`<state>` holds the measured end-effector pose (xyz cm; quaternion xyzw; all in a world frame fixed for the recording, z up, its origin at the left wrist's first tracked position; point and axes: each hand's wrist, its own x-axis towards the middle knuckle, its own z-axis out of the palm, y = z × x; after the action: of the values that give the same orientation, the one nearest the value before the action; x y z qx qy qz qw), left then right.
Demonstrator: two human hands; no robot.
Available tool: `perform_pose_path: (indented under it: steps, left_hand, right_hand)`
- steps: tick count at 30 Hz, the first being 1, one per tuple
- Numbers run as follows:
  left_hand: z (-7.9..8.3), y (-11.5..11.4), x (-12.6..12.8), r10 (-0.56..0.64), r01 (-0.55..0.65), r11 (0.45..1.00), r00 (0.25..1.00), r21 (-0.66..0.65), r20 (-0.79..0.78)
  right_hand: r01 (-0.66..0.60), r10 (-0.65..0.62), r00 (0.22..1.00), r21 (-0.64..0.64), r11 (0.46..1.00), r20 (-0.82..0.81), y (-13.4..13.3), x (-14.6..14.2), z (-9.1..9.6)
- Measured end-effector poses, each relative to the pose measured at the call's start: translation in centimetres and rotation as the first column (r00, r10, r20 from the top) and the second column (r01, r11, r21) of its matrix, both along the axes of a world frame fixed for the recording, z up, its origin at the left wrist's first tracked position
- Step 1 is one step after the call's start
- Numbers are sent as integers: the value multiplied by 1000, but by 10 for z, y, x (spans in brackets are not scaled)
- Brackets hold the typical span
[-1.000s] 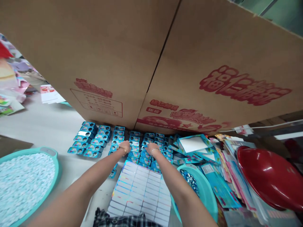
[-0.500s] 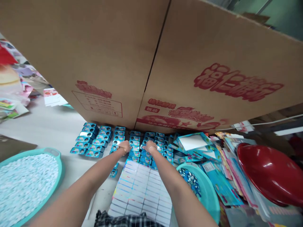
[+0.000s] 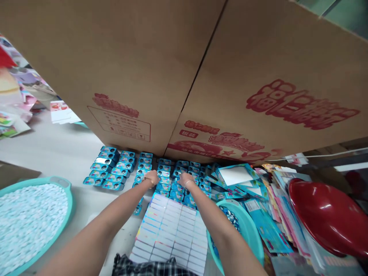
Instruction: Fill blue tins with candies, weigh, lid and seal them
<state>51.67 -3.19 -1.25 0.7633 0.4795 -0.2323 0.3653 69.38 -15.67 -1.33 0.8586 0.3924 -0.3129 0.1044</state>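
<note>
In the head view, the left hand and right hand are at rows of small blue packs on the counter. Packs lie between the hands and just beyond them. Fingers look curled; whether either hand grips a pack, I cannot tell.

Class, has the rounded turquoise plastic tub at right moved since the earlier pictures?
No. Against the big brown cardboard box, the tub shows no clear shift in any direction; only the view sways.
</note>
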Motion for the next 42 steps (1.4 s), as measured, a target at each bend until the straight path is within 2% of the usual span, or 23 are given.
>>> perform_pose_path:
  steps: [4,9,12,15,18,21,24,25,28,29,30,31,36,39,42]
  left_hand:
    - [-2,0,1,8,-8,1000,1000,8,16]
    - [-3,0,2,75,-74,997,996,-26,40]
    - [5,0,0,161,-153,985,982,-78,100]
    - [17,4,-11,279,-241,951,938,-193,206]
    - [30,12,-30,432,-296,871,841,-393,326]
    - [39,19,-50,611,-314,735,691,-601,386]
    - [39,17,-65,746,-308,601,549,-738,378]
    - [36,15,-68,802,-300,530,482,-793,353]
    - [25,6,-73,952,-235,214,268,-948,149]
    - [21,5,-73,970,-215,128,232,-968,77]
    - [17,3,-73,974,-209,80,223,-975,33]
    - [13,3,-72,972,-221,78,236,-972,25]
    - [5,9,-59,953,-285,170,292,-943,83]
    - [3,11,-46,928,-345,247,354,-905,118]
    - [2,12,-35,885,-380,348,434,-857,167]
  right_hand:
    - [116,-114,993,29,993,-43,-7,-4,4]
    - [291,-283,954,80,953,-102,1,-4,-3]
    - [417,-387,901,146,897,-198,2,-3,-3]
    - [554,-456,808,214,805,-374,-12,-2,4]
    - [705,-472,655,253,663,-590,-39,0,8]
    - [824,-455,488,221,521,-745,-63,3,6]
    - [878,-432,369,156,453,-823,-73,5,2]
    - [883,-426,347,138,449,-835,-72,5,1]
    - [869,-424,341,109,483,-839,-64,5,0]
    - [855,-429,358,106,508,-829,-59,5,0]
    - [836,-436,385,107,538,-813,-54,4,0]
    - [812,-443,421,111,573,-791,-48,4,0]
    - [622,-443,686,148,769,-577,-16,8,0]
    - [467,-384,835,139,873,-393,6,14,0]
    - [346,-316,920,103,933,-232,28,19,-1]
